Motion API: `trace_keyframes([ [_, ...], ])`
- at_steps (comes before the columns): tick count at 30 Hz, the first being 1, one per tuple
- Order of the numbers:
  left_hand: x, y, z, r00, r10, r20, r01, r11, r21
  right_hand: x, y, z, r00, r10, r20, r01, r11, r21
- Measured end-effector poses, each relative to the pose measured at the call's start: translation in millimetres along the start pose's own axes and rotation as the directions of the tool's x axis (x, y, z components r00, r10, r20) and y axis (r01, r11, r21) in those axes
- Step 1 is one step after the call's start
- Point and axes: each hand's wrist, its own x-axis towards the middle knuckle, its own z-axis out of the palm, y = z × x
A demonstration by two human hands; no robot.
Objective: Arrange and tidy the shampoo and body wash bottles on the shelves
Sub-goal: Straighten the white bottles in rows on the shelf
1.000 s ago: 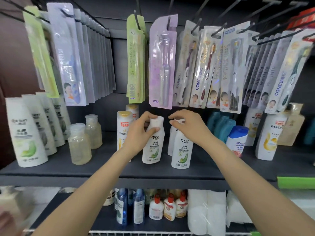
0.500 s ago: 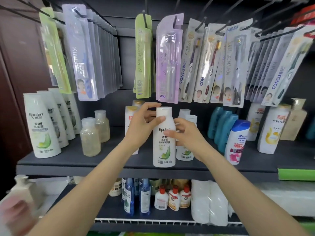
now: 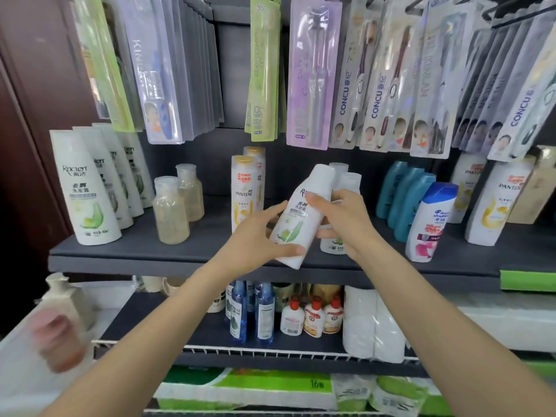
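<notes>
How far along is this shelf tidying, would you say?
Partly done, by the look of it. The big white bottles on the left stand in a neat row, as do the teal bottles. In hand: both the left hand and right hand hold a small white bottle, tilted and lifted off the shelf. Left: setting it upright, probably with its matching bottles behind.
</notes>
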Motion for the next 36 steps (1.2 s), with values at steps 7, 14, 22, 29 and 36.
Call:
trace_keyframes([
  [7, -2.4, -7.6, 6.6, 0.989, 0.006, -0.150, 0.049, 0.932, 0.358, -3.5, 3.7, 13.1, 0.999, 0.024, -0.042, -0.021, 0.996, 0.085],
  [14, -8.3, -9.3, -6.2, 0.983, 0.020, -0.181, -0.030, 0.998, -0.051, -4.0, 0.4, -7.2, 0.930, 0.011, 0.367, -0.144, 0.930, 0.337],
  [22, -10.6, -10.7, -0.6, 0.998, -0.056, 0.018, 0.059, 0.912, -0.406, 0.0, -4.8, 4.4, 0.993, -0.007, 0.116, 0.001, 0.999, 0.045],
  [29, -4.3, -15.6, -9.4, 0.994, -0.097, 0.039, 0.104, 0.871, -0.480, 3.5, -5.6, -0.2, 0.997, -0.003, 0.075, 0.004, 1.000, -0.012],
  [36, 2.2, -22.6, -3.0, 0.995, -0.003, -0.104, -0.027, 0.959, -0.283, 1.7, -6.7, 7.7, 0.995, 0.033, 0.095, -0.029, 0.999, -0.047],
])
